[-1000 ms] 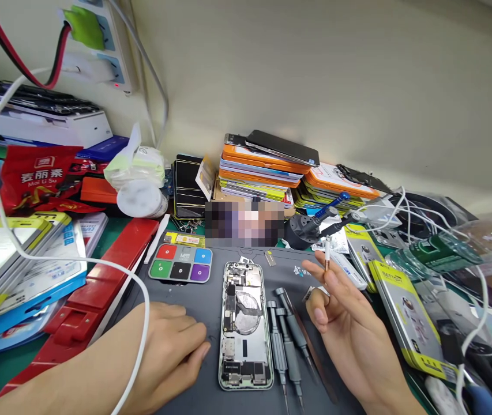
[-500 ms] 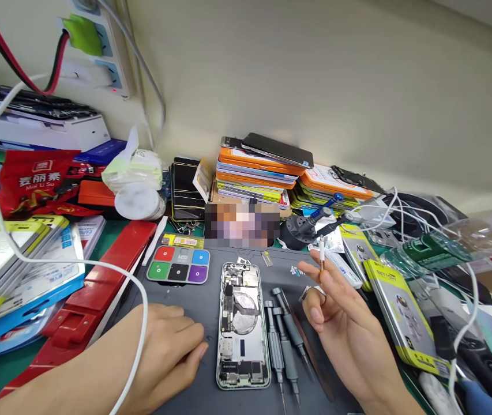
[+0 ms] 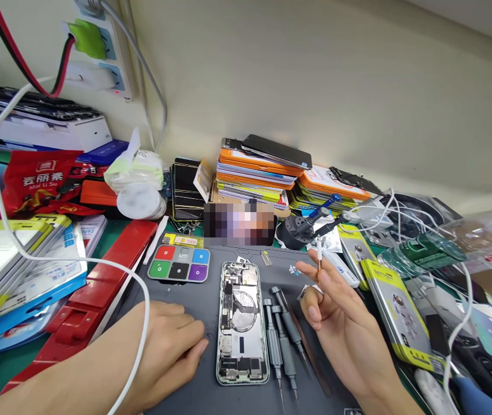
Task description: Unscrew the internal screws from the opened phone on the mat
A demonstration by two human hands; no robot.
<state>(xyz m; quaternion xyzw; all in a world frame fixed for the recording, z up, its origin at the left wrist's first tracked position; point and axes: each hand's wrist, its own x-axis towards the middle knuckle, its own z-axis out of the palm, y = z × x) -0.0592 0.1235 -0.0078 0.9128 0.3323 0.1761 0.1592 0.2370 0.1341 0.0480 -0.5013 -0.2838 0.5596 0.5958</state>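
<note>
My left hand [image 3: 170, 346] rests on the grey work mat with its fingers curled in a loose fist, and nothing shows in it. To its right lies an opened phone [image 3: 242, 323], its inner parts exposed; neither hand touches it. My right hand [image 3: 341, 323] is raised on the far side of the phone, palm turned up. A cigarette [image 3: 319, 253] stands upright between its first two fingers, and the other fingers are bent. Between the phone and this hand lie several grey screwdrivers [image 3: 288, 346] and a thin brown strip [image 3: 315, 360].
A screw tray with coloured squares [image 3: 179, 263] sits on the mat [image 3: 202, 300]. Behind stand a blurred-out screen [image 3: 239, 225], a black tool holder [image 3: 293, 231] and stacked boxes [image 3: 254, 167]. A white cable [image 3: 111, 266] loops across my left forearm. Yellow battery boxes [image 3: 397, 311] lie at right.
The view has shifted very slightly. Both hands, the cigarette and the phone keep their places.
</note>
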